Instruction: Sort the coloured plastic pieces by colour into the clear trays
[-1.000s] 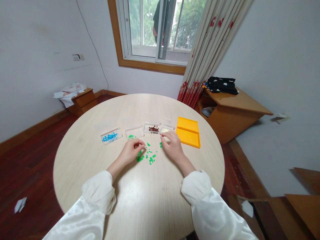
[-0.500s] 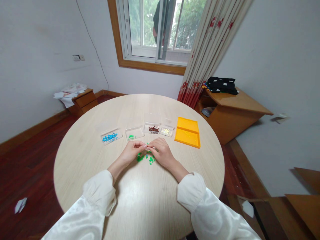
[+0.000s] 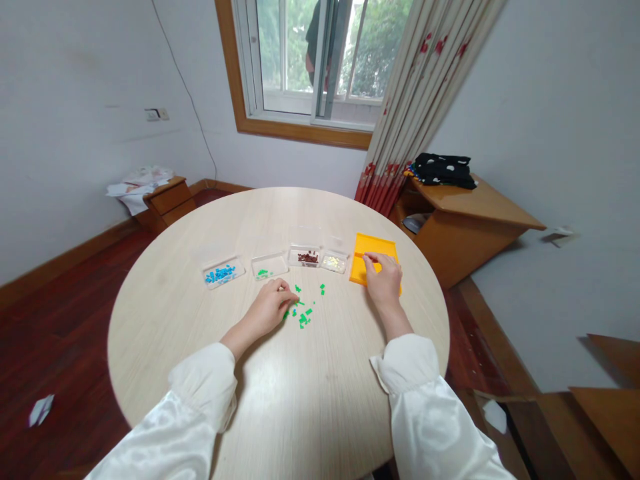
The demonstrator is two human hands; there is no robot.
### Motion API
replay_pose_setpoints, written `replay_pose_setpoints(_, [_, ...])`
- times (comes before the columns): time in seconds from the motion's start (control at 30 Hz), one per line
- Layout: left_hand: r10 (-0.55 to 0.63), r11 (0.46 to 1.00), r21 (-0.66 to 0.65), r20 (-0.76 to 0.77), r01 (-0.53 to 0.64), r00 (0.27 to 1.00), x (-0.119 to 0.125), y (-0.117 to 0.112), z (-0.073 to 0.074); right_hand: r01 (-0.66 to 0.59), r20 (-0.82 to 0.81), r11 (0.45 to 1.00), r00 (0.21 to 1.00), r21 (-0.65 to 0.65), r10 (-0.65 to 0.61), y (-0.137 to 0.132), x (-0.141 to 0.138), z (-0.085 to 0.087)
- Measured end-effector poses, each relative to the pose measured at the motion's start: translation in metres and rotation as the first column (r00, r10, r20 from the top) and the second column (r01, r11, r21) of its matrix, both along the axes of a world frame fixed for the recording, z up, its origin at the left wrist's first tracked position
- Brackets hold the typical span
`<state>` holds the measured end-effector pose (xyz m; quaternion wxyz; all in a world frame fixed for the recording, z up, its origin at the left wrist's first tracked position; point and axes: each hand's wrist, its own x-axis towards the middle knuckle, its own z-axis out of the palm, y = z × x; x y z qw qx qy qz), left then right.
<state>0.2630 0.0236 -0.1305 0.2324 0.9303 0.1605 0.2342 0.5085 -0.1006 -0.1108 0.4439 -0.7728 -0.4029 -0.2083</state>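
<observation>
My left hand [image 3: 271, 308] is closed in a pinch low over the table, at the left edge of a scatter of small green pieces [image 3: 305, 319]. Some of those pieces lie right by its fingertips, and whatever it pinches is too small to name. My right hand [image 3: 386, 283] hovers over an open yellow plastic box [image 3: 373, 241], thumb and forefinger brought together; anything between them cannot be made out. The hand covers much of the box's near half. A tiny blue piece [image 3: 295, 312] lies among the green ones.
Behind the scatter stand clear trays: one with blue pieces [image 3: 220, 274], one with a few green pieces [image 3: 263, 273], one with dark brown pieces [image 3: 308, 257] and one with pale yellow pieces [image 3: 333, 262]. All stand on a round wooden table [image 3: 310, 413].
My right hand has left my left hand and moved right, over the yellow box. My left hand stays near the green pieces, some of which now lie farther right.
</observation>
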Motion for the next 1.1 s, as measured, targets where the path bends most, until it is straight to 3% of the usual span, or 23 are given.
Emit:
replay_pose_setpoints(0.23, [-0.011, 0.997, 0.071, -0.077, 0.017, 0.997, -0.001, 0.001, -0.001, 0.178, -0.009, 0.975, 0.983, -0.135, -0.181, -0.006, 0.007, -0.003])
replay_pose_setpoints(0.67, [0.003, 1.0, 0.007, -0.128, -0.003, 0.992, -0.002, 0.0, 0.011, 0.11, -0.032, 0.989, 0.993, -0.101, -0.114, -0.001, 0.005, -0.007])
replay_pose_setpoints(0.97, [-0.003, 0.999, -0.04, -0.134, -0.002, 0.991, -0.001, -0.003, 0.013, 0.015, -0.034, 0.999, 0.999, -0.052, -0.017, 0.005, -0.002, -0.007])
replay_pose_setpoints(1.1, [0.075, 0.988, -0.131, -0.015, -0.076, 0.997, 0.0, -0.003, 0.017, -0.205, -0.015, 0.979, 0.979, -0.017, 0.205, 0.013, -0.031, -0.005])
